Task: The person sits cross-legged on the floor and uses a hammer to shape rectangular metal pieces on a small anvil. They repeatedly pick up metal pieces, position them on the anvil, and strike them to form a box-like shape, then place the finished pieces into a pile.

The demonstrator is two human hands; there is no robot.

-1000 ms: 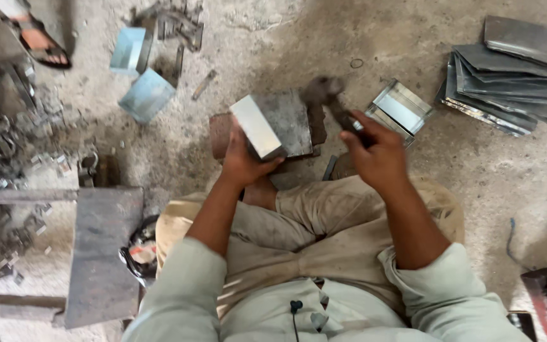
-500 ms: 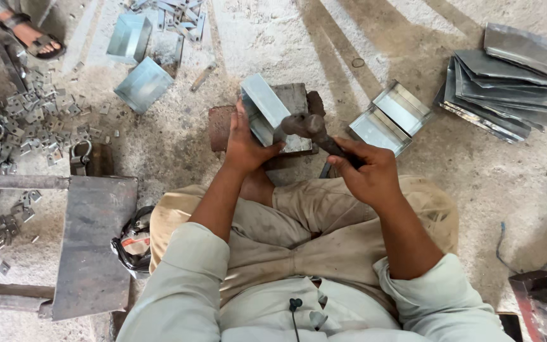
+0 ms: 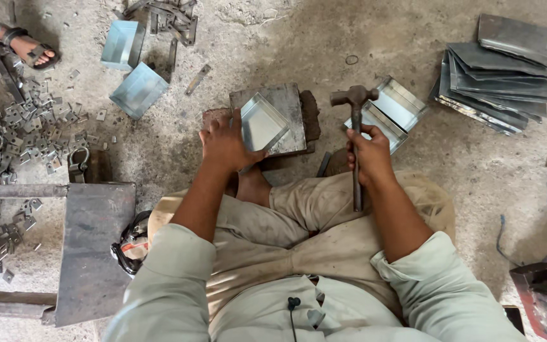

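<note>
The person sits on the ground, legs folded, seen from above. The left hand [image 3: 226, 142] presses down on the near corner of a shallow sheet-metal tray [image 3: 262, 123], which lies open side up on a flat metal block [image 3: 289, 101]; the fingers are spread over the tray's rim rather than closed around it, and the palm hides that corner. The right hand [image 3: 367, 155] is clenched around the handle of a hammer [image 3: 354, 96], whose head is raised just to the right of the block, clear of the tray. The lower end of the handle runs down over the trouser leg.

Just beyond the hammer, two more trays [image 3: 390, 111] lie nested, partly hidden by its head. A stack of flat metal sheets [image 3: 504, 73] lies at the upper right. At the upper left corner, another person's sandalled foot [image 3: 30, 50] is cut off by the edge.
</note>
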